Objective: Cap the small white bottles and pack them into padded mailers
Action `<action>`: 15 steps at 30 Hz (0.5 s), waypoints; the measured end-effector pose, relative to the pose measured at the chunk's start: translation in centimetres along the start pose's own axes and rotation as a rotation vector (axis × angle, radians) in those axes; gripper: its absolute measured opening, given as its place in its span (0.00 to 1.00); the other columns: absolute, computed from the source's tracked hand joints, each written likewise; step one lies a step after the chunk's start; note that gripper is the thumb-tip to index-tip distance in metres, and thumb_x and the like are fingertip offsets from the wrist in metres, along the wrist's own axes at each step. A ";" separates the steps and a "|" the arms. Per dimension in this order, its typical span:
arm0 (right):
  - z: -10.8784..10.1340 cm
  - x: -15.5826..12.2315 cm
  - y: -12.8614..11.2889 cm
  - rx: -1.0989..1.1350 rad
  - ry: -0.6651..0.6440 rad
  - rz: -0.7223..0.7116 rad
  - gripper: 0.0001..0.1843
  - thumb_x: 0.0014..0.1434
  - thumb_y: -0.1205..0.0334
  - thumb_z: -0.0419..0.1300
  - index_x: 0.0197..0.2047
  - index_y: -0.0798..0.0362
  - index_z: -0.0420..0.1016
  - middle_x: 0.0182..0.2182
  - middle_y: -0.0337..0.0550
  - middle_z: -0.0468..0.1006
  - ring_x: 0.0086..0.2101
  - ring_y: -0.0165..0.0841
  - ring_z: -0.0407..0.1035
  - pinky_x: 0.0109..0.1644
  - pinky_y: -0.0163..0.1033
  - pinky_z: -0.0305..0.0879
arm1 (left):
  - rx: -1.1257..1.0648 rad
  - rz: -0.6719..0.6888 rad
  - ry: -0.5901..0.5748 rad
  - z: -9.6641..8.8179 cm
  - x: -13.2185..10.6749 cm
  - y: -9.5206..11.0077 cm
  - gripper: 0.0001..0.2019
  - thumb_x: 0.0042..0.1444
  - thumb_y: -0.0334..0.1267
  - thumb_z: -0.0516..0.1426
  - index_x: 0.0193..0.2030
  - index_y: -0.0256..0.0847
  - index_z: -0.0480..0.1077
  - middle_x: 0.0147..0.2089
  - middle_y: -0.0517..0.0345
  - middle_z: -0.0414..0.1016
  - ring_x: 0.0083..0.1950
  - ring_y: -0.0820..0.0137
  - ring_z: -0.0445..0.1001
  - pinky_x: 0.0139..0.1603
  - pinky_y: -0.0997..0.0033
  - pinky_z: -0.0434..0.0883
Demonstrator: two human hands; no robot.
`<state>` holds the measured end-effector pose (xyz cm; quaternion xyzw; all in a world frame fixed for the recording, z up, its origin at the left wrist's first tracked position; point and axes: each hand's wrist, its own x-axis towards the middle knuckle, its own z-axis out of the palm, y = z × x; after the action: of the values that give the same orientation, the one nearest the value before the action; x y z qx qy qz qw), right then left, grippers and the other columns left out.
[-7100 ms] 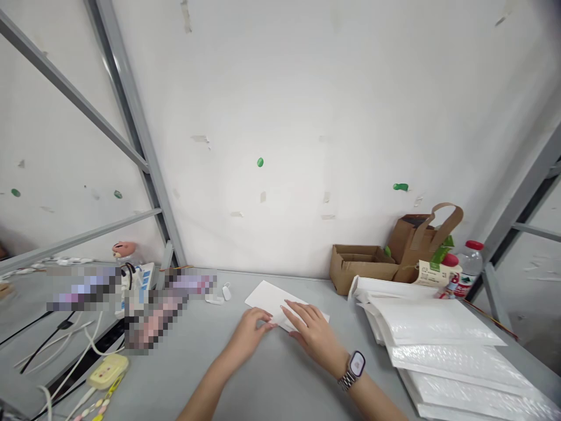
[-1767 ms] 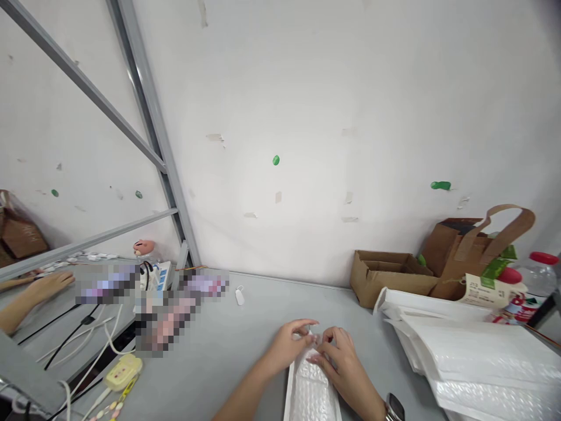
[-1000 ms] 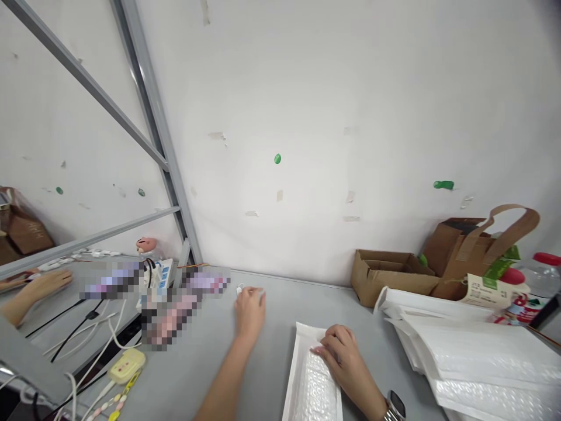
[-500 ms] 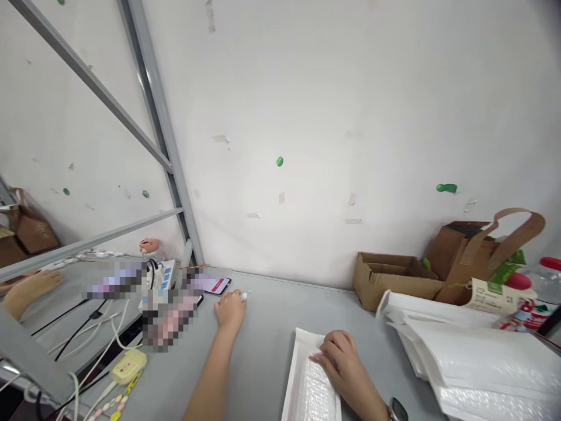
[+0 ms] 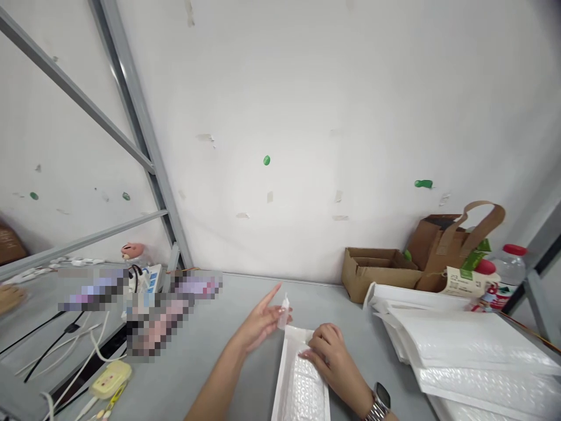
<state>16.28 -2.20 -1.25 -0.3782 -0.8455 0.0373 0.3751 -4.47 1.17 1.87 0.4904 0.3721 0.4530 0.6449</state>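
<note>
A small translucent squeeze bottle (image 5: 284,316) with a pointed nozzle stands upright in the fingers of my left hand (image 5: 258,324). That hand is closed on it, with the index finger stretched out, just above the top end of a white bubble mailer (image 5: 302,386). The mailer lies on the grey table, and its bubbled inner side shows. My right hand (image 5: 329,354) has its fingers closed on the mailer's upper right part; a wristwatch (image 5: 380,400) is on that wrist.
White bubble mailers (image 5: 473,345) are stacked at the right. Behind them are a cardboard box (image 5: 377,275), a paper bag (image 5: 438,251) and a bottle (image 5: 511,266). Blurred phones, cables, a power strip (image 5: 151,283) and a yellow case (image 5: 111,379) lie left. Another person's hand (image 5: 9,298) shows at the left edge.
My left hand has lifted from the table near the phones and come right, bringing the squeeze bottle to the mailer's top. My right hand stays on the mailer. The view has shifted right.
</note>
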 end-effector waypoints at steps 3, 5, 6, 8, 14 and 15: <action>0.1 0.0 -0.1 0.021 -0.006 0.005 0.10 0.59 0.62 0.57 0.26 0.51 0.65 0.27 0.36 0.67 0.32 0.31 0.63 0.42 0.41 0.61 | -0.150 -0.046 -0.115 2.3 -0.2 -0.7 0.44 0.46 0.41 0.63 0.66 0.54 0.42 0.35 0.60 0.72 0.40 0.70 0.73 0.51 0.62 0.63; 0.1 0.0 -0.1 0.029 -0.010 0.003 0.10 0.59 0.62 0.57 0.26 0.51 0.65 0.27 0.36 0.67 0.32 0.31 0.62 0.42 0.41 0.61 | -0.057 -0.018 -0.102 3.0 0.0 -1.3 0.39 0.46 0.43 0.63 0.63 0.52 0.51 0.35 0.61 0.69 0.41 0.70 0.72 0.49 0.64 0.63; 0.1 0.0 -0.1 0.030 -0.011 0.001 0.10 0.59 0.61 0.56 0.26 0.51 0.65 0.27 0.36 0.67 0.32 0.31 0.62 0.43 0.42 0.60 | 0.021 0.005 -0.079 3.0 0.2 -1.5 0.35 0.46 0.44 0.63 0.61 0.50 0.57 0.35 0.61 0.68 0.40 0.70 0.71 0.47 0.66 0.64; 0.2 -0.1 -0.1 0.027 -0.013 -0.008 0.10 0.59 0.61 0.56 0.26 0.51 0.64 0.27 0.36 0.67 0.32 0.31 0.62 0.43 0.42 0.60 | 0.173 0.034 -0.036 2.9 0.5 -2.1 0.29 0.44 0.46 0.63 0.54 0.45 0.65 0.36 0.61 0.65 0.37 0.72 0.69 0.42 0.70 0.64; 0.2 -0.1 -0.2 0.004 -0.015 -0.016 0.10 0.59 0.62 0.56 0.26 0.51 0.64 0.27 0.35 0.66 0.31 0.30 0.62 0.44 0.42 0.60 | 0.246 0.038 0.000 2.5 1.1 -3.2 0.28 0.41 0.47 0.64 0.49 0.43 0.63 0.34 0.62 0.66 0.33 0.74 0.68 0.37 0.71 0.64; 0.2 -0.1 -0.2 0.001 -0.013 -0.016 0.10 0.59 0.62 0.57 0.26 0.51 0.64 0.27 0.35 0.66 0.31 0.30 0.62 0.44 0.41 0.60 | 0.244 0.043 0.014 2.6 1.1 -3.2 0.28 0.41 0.47 0.64 0.49 0.43 0.63 0.34 0.62 0.66 0.33 0.74 0.69 0.38 0.71 0.64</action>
<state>16.06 -2.31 -1.38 -0.3710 -0.8509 0.0371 0.3701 -0.99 1.08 -0.65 0.5700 0.4185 0.4215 0.5677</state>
